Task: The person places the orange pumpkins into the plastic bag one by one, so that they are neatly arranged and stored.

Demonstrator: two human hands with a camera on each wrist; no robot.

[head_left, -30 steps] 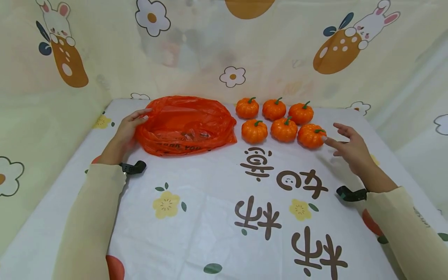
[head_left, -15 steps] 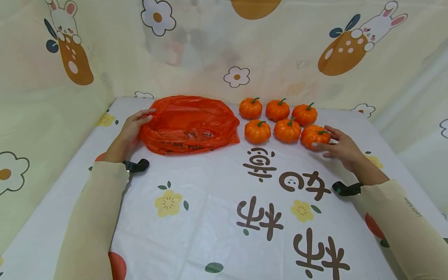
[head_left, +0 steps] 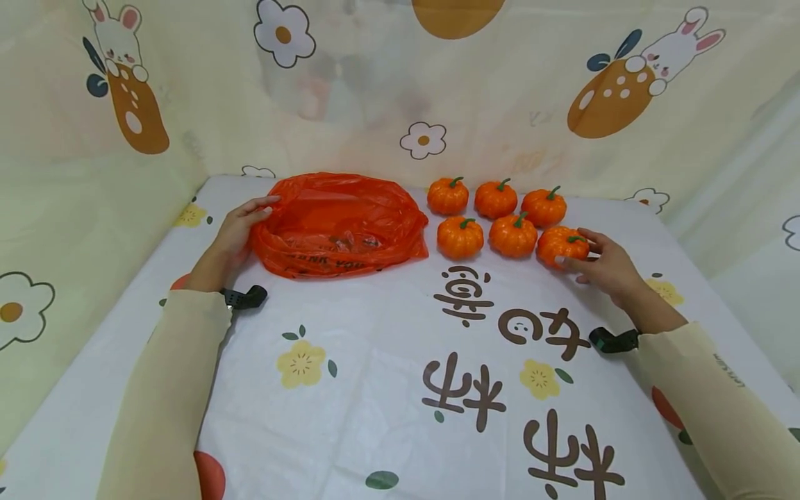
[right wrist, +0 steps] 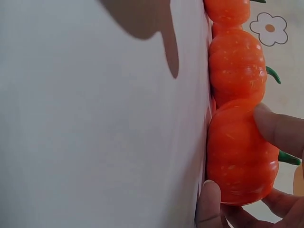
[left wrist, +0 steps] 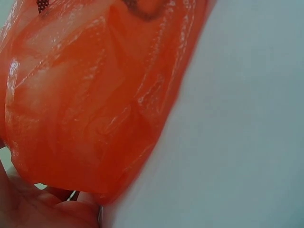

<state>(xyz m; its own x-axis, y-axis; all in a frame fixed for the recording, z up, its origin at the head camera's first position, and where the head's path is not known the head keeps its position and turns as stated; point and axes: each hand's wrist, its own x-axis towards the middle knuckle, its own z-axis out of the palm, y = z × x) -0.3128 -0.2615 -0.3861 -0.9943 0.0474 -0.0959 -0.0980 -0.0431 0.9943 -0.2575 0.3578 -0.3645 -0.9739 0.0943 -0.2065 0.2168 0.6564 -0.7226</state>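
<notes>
A red plastic bag [head_left: 344, 215] lies with its wide mouth up on the left side of the table. My left hand [head_left: 236, 226] holds its left rim; in the left wrist view the red film covers part of the fingers. Small orange pumpkins with green stems stand in two rows right of the bag. My right hand [head_left: 609, 267] grips the front right pumpkin [head_left: 558, 246], thumb and fingers around its sides. From the right wrist, this pumpkin [right wrist: 242, 154] shows close beside the middle front one, low at the table surface.
The other pumpkins include the front left one [head_left: 460, 237], close to the bag, and the back right one [head_left: 544, 207], just behind the gripped one. A white printed cloth [head_left: 375, 333] covers the table. Patterned curtains [head_left: 350, 90] stand behind and at both sides.
My right hand has moved left from beside the front right pumpkin and closed its fingers around it. The left hand stays at the bag's rim; the view has shifted slightly.
</notes>
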